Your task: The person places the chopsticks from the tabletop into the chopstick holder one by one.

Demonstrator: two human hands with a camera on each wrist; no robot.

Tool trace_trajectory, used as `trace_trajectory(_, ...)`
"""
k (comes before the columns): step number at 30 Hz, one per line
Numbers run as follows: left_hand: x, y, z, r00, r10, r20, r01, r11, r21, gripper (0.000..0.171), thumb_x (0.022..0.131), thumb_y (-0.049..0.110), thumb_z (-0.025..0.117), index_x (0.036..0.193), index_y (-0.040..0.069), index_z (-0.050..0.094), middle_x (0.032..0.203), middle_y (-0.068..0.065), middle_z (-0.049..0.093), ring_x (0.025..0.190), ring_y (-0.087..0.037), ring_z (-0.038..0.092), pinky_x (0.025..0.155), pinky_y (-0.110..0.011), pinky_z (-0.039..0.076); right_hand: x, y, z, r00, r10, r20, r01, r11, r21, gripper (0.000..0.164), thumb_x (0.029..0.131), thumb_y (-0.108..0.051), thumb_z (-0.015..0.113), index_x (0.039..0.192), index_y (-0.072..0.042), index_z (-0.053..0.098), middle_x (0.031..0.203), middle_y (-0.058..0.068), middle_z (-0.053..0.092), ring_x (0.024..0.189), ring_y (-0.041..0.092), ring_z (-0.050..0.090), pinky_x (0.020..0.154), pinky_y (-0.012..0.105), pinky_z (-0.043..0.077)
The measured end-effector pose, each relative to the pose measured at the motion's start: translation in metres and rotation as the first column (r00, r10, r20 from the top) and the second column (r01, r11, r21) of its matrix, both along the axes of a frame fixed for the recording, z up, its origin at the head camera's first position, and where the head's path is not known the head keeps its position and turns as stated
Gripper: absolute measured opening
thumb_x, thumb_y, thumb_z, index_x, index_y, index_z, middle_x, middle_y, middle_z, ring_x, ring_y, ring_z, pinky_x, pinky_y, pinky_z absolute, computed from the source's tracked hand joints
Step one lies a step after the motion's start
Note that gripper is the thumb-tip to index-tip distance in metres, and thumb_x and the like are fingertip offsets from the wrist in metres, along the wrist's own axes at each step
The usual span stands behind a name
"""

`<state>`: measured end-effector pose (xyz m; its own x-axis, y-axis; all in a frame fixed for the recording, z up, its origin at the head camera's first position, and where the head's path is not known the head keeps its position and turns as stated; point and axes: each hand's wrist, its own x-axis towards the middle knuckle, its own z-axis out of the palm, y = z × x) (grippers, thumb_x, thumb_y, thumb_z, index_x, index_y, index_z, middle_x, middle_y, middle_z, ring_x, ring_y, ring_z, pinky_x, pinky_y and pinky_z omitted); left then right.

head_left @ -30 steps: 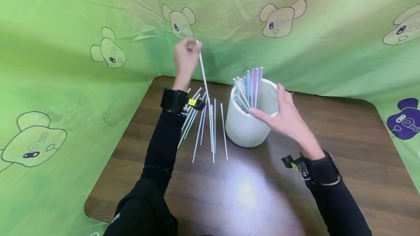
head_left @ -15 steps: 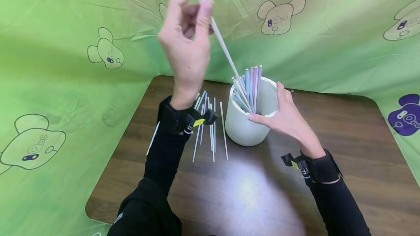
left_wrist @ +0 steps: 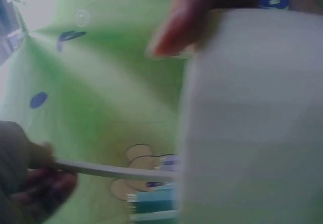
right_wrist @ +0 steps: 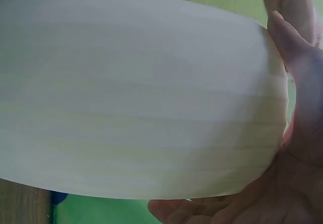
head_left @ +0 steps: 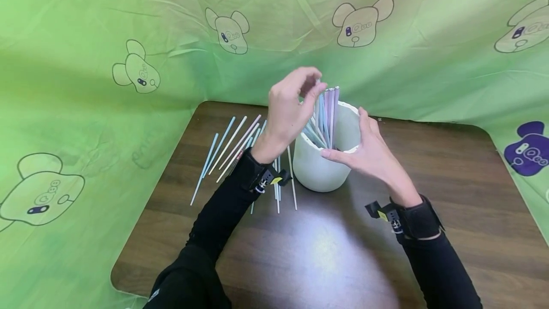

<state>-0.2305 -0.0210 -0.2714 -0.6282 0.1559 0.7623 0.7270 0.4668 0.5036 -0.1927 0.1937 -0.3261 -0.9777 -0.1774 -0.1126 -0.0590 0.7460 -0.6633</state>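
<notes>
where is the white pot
In the head view, the white pot stands right of centre on the table, loose sticks to its left, right hand gripping it.

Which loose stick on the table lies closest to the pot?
The white stick immediately left of the white pot; the other visible loose sticks lie farther left.

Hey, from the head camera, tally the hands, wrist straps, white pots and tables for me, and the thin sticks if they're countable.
Hands: 2, left hand and right hand
Wrist straps: 2, left strap and right strap
White pot: 1
Table: 1
Sticks: overlapping and partly hidden, so no exact count
Total, sticks aside: 6
</notes>
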Motion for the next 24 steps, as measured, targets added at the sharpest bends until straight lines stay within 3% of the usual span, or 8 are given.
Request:
trace_trajectory(3, 0.002, -0.001, -0.008, 0.985, 0.046, 0.164, -0.031, 0.995, -0.094, 0.018, 0.092, 0.014, 0.074, 0.102, -0.001, 0.073, 0.092, -0.013, 0.078, 0.080, -0.020, 0.073, 0.074, -0.021, 0.058, 0.000, -0.001, 0.000, 1.000, 0.002, 0.000, -0.002, 1.000, -0.002, 0.139, 0.072, -0.074, 0.076, 0.160, -0.023, -0.020, 0.172, 0.015, -0.005, 0.155, 0.044, 0.018, 0.117, 0.071, 0.027)
trace_trajectory(6, 0.002, -0.002, -0.012, 0.949, 0.121, 0.291, -0.066, 0.979, -0.192, 0.017, 0.090, 0.019, 0.078, 0.099, 0.005, 0.078, 0.094, -0.008, 0.080, 0.080, -0.018, 0.073, 0.077, -0.023, 0.056, 0.000, -0.001, 0.000, 1.000, 0.003, -0.001, -0.003, 1.000, -0.005, 0.139, 0.072, -0.074, 0.076, 0.160, -0.024, -0.020, 0.172, 0.015, -0.005, 0.154, 0.044, 0.020, 0.117, 0.071, 0.028)
trace_trajectory(9, 0.003, -0.003, -0.012, 0.929, 0.176, 0.327, -0.080, 0.955, -0.285, 0.019, 0.088, 0.024, 0.079, 0.100, 0.009, 0.081, 0.097, -0.005, 0.079, 0.086, -0.020, 0.068, 0.084, -0.029, 0.050, 0.001, -0.001, -0.001, 1.000, 0.000, 0.000, 0.000, 1.000, -0.005, 0.139, 0.073, -0.074, 0.075, 0.160, -0.024, -0.021, 0.172, 0.014, -0.005, 0.155, 0.043, 0.019, 0.117, 0.070, 0.028)
trace_trajectory(12, 0.006, -0.007, -0.007, 0.936, 0.175, 0.306, -0.070, 0.944, -0.323, 0.023, 0.088, 0.029, 0.080, 0.102, 0.011, 0.081, 0.098, -0.005, 0.076, 0.089, -0.021, 0.063, 0.085, -0.034, 0.046, 0.003, -0.001, -0.001, 1.000, -0.004, 0.008, 0.004, 1.000, -0.006, 0.139, 0.073, -0.075, 0.074, 0.159, -0.024, -0.021, 0.172, 0.013, -0.007, 0.156, 0.043, 0.016, 0.117, 0.071, 0.028)
trace_trajectory(16, 0.005, -0.025, -0.010, 0.964, 0.151, 0.217, -0.125, 0.984, -0.130, 0.023, 0.091, 0.027, 0.076, 0.094, 0.005, 0.079, 0.089, -0.011, 0.074, 0.078, -0.020, 0.065, 0.075, -0.026, 0.051, 0.006, -0.002, -0.003, 1.000, -0.009, 0.017, 0.009, 1.000, -0.020, 0.139, 0.072, -0.074, 0.076, 0.160, -0.025, -0.021, 0.172, 0.012, -0.007, 0.156, 0.042, 0.015, 0.117, 0.071, 0.027)
trace_trajectory(18, -0.003, -0.038, -0.019, 0.959, 0.189, 0.212, -0.193, 0.981, -0.005, 0.023, 0.095, 0.023, 0.071, 0.089, 0.001, 0.076, 0.080, -0.013, 0.073, 0.068, -0.020, 0.063, 0.067, -0.023, 0.050, 0.005, -0.003, -0.002, 1.000, -0.009, 0.017, 0.009, 1.000, -0.022, 0.139, 0.072, -0.073, 0.076, 0.160, -0.026, -0.020, 0.172, 0.012, -0.007, 0.156, 0.042, 0.016, 0.117, 0.071, 0.027)
trace_trajectory(21, -0.023, -0.053, -0.043, 0.891, 0.275, 0.361, -0.301, 0.953, 0.018, 0.025, 0.099, 0.021, 0.065, 0.087, 0.001, 0.074, 0.076, -0.014, 0.072, 0.058, -0.017, 0.058, 0.061, -0.018, 0.046, 0.002, -0.003, -0.001, 1.000, -0.007, 0.012, 0.007, 1.000, -0.014, 0.139, 0.072, -0.073, 0.076, 0.160, -0.026, -0.020, 0.172, 0.012, -0.006, 0.156, 0.042, 0.017, 0.117, 0.071, 0.027)
trace_trajectory(24, -0.045, -0.059, -0.073, 0.747, 0.331, 0.576, -0.303, 0.942, -0.147, 0.023, 0.099, 0.025, 0.065, 0.092, 0.005, 0.075, 0.077, -0.010, 0.074, 0.051, -0.013, 0.055, 0.052, -0.019, 0.045, 0.001, -0.003, 0.000, 1.000, -0.006, 0.012, 0.006, 1.000, -0.009, 0.139, 0.072, -0.073, 0.076, 0.160, -0.026, -0.020, 0.172, 0.012, -0.005, 0.155, 0.042, 0.019, 0.117, 0.071, 0.028)
